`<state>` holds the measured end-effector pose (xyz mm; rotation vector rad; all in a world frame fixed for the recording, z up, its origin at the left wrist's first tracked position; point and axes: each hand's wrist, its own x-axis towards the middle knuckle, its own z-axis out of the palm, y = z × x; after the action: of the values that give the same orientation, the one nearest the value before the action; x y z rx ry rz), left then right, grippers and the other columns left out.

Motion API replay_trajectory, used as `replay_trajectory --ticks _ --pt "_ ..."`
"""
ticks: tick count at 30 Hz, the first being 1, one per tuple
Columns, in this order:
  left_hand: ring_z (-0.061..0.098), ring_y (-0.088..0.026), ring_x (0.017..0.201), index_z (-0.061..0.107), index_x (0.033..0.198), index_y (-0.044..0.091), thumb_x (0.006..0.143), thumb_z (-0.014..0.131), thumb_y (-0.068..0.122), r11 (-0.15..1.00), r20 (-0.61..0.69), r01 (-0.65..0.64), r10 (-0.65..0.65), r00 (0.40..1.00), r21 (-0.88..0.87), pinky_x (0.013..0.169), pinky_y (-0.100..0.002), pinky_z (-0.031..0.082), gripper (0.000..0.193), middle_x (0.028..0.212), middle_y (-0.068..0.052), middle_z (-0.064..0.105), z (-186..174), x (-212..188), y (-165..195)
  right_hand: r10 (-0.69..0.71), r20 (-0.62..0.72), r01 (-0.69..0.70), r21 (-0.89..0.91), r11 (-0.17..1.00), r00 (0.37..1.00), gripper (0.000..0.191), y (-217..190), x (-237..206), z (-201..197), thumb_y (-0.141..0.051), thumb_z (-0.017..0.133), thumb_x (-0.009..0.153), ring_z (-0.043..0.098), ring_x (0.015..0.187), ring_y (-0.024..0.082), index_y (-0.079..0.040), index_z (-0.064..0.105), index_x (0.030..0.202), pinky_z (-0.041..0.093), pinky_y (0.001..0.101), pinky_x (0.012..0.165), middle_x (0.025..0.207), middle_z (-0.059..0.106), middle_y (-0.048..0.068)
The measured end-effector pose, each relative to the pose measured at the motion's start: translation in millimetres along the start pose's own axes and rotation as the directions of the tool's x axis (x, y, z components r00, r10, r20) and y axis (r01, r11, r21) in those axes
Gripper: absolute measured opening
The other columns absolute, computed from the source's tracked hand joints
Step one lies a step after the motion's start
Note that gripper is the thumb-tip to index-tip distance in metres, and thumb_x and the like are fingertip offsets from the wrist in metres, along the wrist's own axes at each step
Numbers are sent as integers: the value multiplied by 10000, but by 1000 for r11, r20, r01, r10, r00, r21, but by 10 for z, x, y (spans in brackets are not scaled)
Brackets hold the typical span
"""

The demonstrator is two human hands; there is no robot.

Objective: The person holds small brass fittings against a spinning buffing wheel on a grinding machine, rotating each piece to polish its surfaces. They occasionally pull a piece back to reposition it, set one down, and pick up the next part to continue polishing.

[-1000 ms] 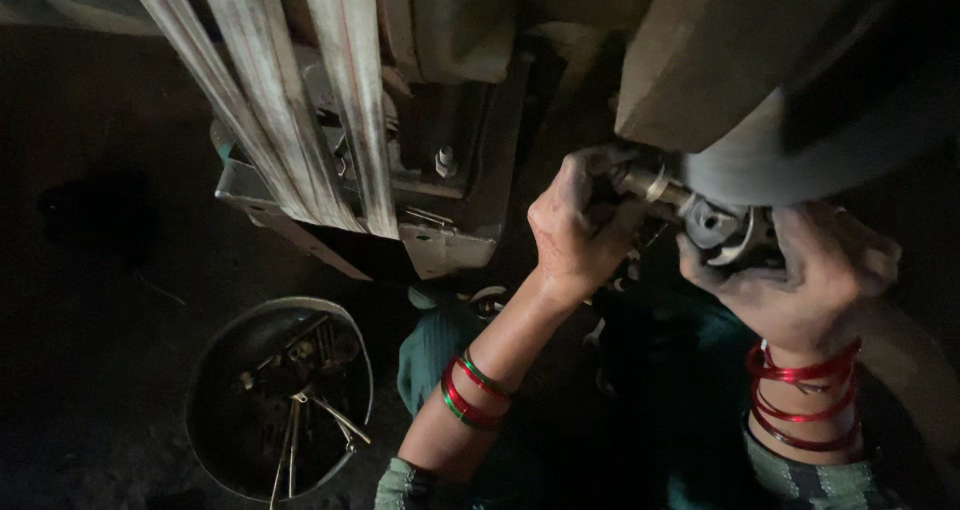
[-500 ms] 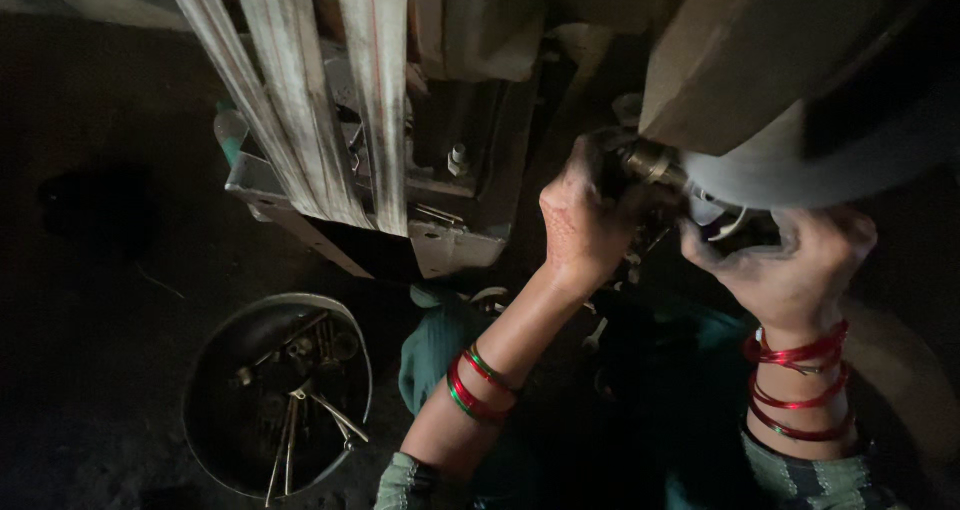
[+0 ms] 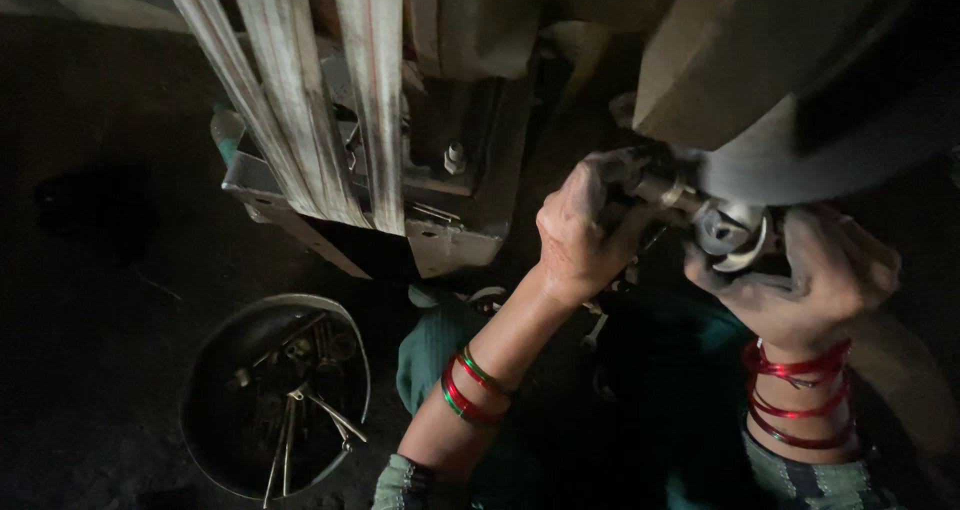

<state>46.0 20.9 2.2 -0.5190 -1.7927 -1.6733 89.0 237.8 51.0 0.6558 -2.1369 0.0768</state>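
My left hand [image 3: 583, 232] is closed around a small metal fitting [image 3: 660, 188] that sticks out under a big grey machine housing [image 3: 800, 80]. My right hand [image 3: 805, 275] grips a shiny round metal part [image 3: 735, 235] at the other end of the same fitting, fingers curled under it. Both hands are grimy, and red and green bangles sit on each wrist. What lies between the palms and the fitting is hidden.
Three pale flat belts [image 3: 300, 100] slant down over a grey metal bracket with a bolt [image 3: 455, 157]. A round dark pan [image 3: 275, 395] holding several spanners and small parts sits on the dark floor at lower left. Teal cloth [image 3: 430, 345] covers my lap.
Both hands stay on the fitting; the view has shifted slightly, so they sit a little further right and lower in the picture. The grip looks unchanged.
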Motion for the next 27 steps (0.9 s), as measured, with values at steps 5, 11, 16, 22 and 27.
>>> replay_trajectory --ticks 5,11,16,22,27 --pt "742 -276 831 614 1199 67 832 848 143 992 -1 127 -127 992 22 700 -333 598 442 1029 -125 714 27 12 -37 38 37 -43 118 992 999 747 9 8 96 -679 757 986 721 734 229 65 742 1046 605 284 731 843 710 104" --pt "709 -335 815 569 1034 54 825 866 137 976 -8 201 -201 979 81 685 -362 567 373 928 -149 693 72 39 -114 99 64 -104 72 992 993 737 14 0 175 -702 752 957 684 674 191 34 734 964 558 271 662 777 681 63" --pt "726 -347 882 593 1096 63 796 866 139 978 -38 207 -206 978 37 731 -373 584 413 983 -155 712 84 92 -85 154 112 -171 162 972 982 687 7 17 233 -685 750 968 668 644 164 -15 674 834 541 259 642 730 660 29" --pt "760 -309 901 613 1182 73 787 860 156 965 -39 262 -261 965 29 764 -365 598 474 991 -136 733 75 183 -36 185 99 -203 210 956 978 676 -35 58 291 -670 752 1000 678 662 161 -36 639 796 548 269 657 740 673 25" --pt "750 -330 960 598 1204 63 818 848 172 987 -26 158 -158 987 -1 796 -372 604 472 1056 -145 726 1 122 -39 199 144 -212 84 974 969 656 -49 54 251 -663 768 860 638 568 191 -25 643 767 526 302 596 674 624 54"
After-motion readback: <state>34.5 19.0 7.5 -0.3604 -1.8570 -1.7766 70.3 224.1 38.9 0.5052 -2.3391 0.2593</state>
